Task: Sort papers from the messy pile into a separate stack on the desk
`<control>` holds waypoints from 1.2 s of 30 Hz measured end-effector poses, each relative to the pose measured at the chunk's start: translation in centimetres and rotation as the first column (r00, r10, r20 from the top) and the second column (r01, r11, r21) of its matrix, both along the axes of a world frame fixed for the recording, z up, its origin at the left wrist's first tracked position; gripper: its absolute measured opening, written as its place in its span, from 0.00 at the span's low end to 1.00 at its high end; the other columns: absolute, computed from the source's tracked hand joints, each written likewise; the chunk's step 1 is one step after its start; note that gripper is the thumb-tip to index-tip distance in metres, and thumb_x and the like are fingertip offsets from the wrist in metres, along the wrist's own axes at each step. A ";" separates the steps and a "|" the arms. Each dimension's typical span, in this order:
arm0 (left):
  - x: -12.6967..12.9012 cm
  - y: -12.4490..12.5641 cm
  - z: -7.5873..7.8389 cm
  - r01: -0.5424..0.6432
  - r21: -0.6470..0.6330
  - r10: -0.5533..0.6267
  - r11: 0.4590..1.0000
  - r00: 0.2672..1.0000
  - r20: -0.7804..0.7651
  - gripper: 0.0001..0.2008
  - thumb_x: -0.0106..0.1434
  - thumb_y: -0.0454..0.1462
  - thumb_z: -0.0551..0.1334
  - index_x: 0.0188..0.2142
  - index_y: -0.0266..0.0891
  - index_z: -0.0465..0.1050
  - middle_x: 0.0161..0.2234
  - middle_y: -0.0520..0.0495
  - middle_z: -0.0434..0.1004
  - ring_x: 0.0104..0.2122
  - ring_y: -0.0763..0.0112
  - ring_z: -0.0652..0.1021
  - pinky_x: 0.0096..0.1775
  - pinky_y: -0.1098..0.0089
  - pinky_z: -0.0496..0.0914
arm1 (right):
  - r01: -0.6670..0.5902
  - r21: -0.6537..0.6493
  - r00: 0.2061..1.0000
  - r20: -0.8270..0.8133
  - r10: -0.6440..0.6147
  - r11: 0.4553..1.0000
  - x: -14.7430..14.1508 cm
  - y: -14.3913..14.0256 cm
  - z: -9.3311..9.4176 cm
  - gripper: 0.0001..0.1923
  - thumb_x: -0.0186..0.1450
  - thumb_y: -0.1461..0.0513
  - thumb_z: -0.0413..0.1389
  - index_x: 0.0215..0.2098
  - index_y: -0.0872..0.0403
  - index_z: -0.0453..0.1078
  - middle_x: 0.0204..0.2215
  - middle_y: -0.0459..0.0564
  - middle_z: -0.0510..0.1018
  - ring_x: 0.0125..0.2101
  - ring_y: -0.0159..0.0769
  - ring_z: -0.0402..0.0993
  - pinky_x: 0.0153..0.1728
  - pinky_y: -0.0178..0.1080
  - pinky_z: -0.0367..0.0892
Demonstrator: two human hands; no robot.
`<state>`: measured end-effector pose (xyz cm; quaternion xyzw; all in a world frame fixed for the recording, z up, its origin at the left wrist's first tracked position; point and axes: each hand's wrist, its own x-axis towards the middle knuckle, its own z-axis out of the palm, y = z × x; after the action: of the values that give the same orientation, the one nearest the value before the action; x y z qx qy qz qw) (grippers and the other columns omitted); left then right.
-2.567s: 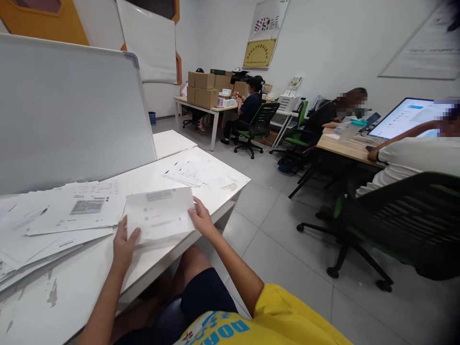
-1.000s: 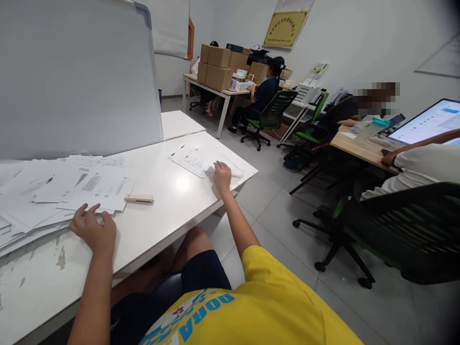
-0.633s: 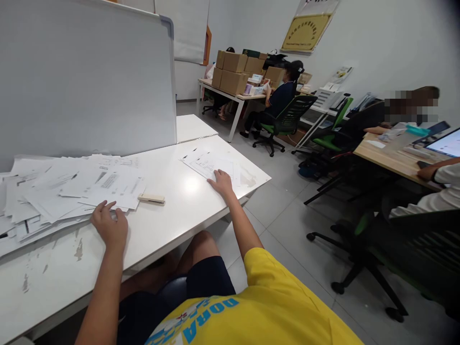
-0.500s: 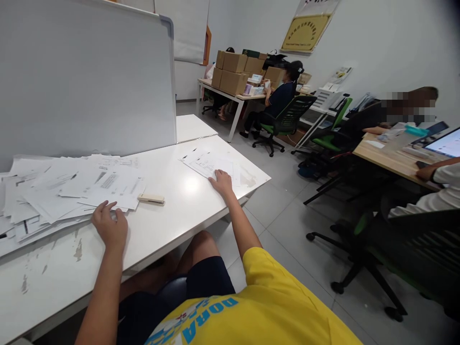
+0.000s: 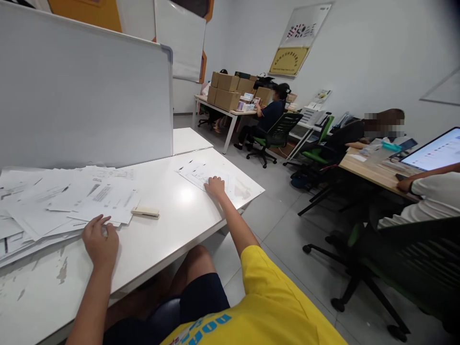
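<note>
My left hand (image 5: 101, 242) rests at the front edge of a large heap of printed papers (image 5: 104, 199), its fingers apart and slightly bent, gripping nothing. Just right of that heap lies a cream stapler (image 5: 145, 212), touched by neither hand. On the far right part of the white table (image 5: 172, 225), my right hand (image 5: 216, 187) lies on a small set of printed sheets (image 5: 194, 172). Its fingers are loosely bent over the sheets and do not grip them. The fingertips of my right hand are partly hidden from this angle.
A whiteboard (image 5: 86, 96) stands along the table's back. Further off, a person (image 5: 273, 110) sits at a table with stacked cardboard boxes (image 5: 226, 91). To the right are a wooden desk (image 5: 373, 175), two more people and an office chair (image 5: 413, 268).
My head has tilted up a little, so the table sits lower in view and more wall shows. Both hands stay about where they were on the papers.
</note>
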<state>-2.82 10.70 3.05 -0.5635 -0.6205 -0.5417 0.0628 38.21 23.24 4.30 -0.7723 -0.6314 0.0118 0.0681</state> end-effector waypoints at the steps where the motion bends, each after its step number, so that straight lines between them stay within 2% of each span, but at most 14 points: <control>1: 0.0 0.0 0.0 0.000 0.001 0.000 1.000 1.000 -0.001 0.13 0.64 0.38 0.55 0.40 0.37 0.76 0.48 0.39 0.77 0.55 0.56 0.73 0.63 0.50 0.62 | -0.008 -0.002 1.000 0.013 0.008 1.000 -0.1 0.0 0.1 0.23 0.72 0.53 0.46 0.55 0.59 0.69 0.55 0.65 0.72 0.56 0.52 0.65 0.54 0.49 0.60; 6: 0.1 0.1 0.3 0.014 -0.011 -0.014 1.000 1.000 0.002 0.13 0.65 0.40 0.54 0.40 0.39 0.75 0.48 0.40 0.76 0.55 0.55 0.73 0.62 0.51 0.64 | -0.053 -0.009 0.995 0.082 0.053 0.999 -0.7 0.1 0.4 0.18 0.74 0.61 0.43 0.52 0.59 0.71 0.50 0.65 0.76 0.52 0.49 0.70 0.48 0.45 0.63; 13: 0.1 0.3 0.4 0.033 0.000 -0.033 0.999 0.999 0.011 0.13 0.65 0.42 0.54 0.38 0.41 0.75 0.47 0.41 0.77 0.55 0.54 0.74 0.63 0.49 0.63 | -0.058 -0.040 0.990 0.126 0.063 0.998 -0.9 0.3 1.7 0.14 0.69 0.71 0.48 0.50 0.56 0.69 0.41 0.57 0.80 0.41 0.40 0.78 0.37 0.36 0.64; 20: 0.0 0.4 0.3 0.043 -0.002 -0.043 0.999 0.999 0.010 0.13 0.65 0.42 0.53 0.39 0.41 0.75 0.47 0.41 0.77 0.56 0.54 0.74 0.63 0.50 0.64 | -0.037 0.021 0.989 0.146 0.034 0.999 -1.7 -2.7 2.6 0.16 0.68 0.72 0.46 0.51 0.57 0.66 0.38 0.57 0.80 0.39 0.40 0.79 0.34 0.37 0.63; 23: 0.0 0.4 0.2 0.042 0.004 -0.042 0.999 0.999 0.007 0.14 0.65 0.42 0.53 0.39 0.39 0.76 0.47 0.40 0.77 0.56 0.53 0.74 0.62 0.49 0.65 | -0.036 0.055 0.988 0.155 0.027 0.998 -2.2 -4.2 2.1 0.15 0.69 0.71 0.45 0.51 0.58 0.65 0.39 0.58 0.80 0.40 0.41 0.79 0.35 0.37 0.64; 28: 0.2 0.3 0.4 0.043 -0.014 -0.043 0.999 0.999 0.028 0.14 0.65 0.43 0.53 0.39 0.40 0.76 0.48 0.40 0.77 0.57 0.51 0.73 0.62 0.48 0.65 | -0.082 0.076 0.983 0.171 0.068 0.994 -3.0 -6.2 0.3 0.13 0.70 0.70 0.45 0.49 0.58 0.66 0.40 0.59 0.79 0.41 0.42 0.78 0.36 0.38 0.65; 32: 0.2 0.2 0.5 0.052 -0.010 -0.051 0.999 0.998 0.031 0.14 0.65 0.43 0.53 0.38 0.41 0.75 0.48 0.41 0.76 0.56 0.52 0.74 0.61 0.49 0.66 | -0.139 0.082 0.975 0.184 0.122 0.987 -3.6 -7.2 -0.9 0.12 0.69 0.70 0.45 0.46 0.58 0.68 0.39 0.59 0.79 0.40 0.42 0.77 0.37 0.39 0.64; 36: 0.2 0.1 0.6 0.054 -0.015 -0.054 0.998 0.998 0.032 0.14 0.65 0.43 0.53 0.39 0.41 0.75 0.48 0.40 0.76 0.56 0.51 0.73 0.61 0.48 0.66 | -0.172 0.105 0.970 0.194 0.149 0.980 -3.7 -7.7 -1.2 0.13 0.68 0.71 0.45 0.47 0.58 0.68 0.39 0.60 0.78 0.41 0.42 0.76 0.38 0.38 0.63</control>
<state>-2.61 10.85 3.65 -0.5719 -0.6103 -0.5471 0.0336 34.47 15.55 3.05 -0.7109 -0.6950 -0.0929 0.0543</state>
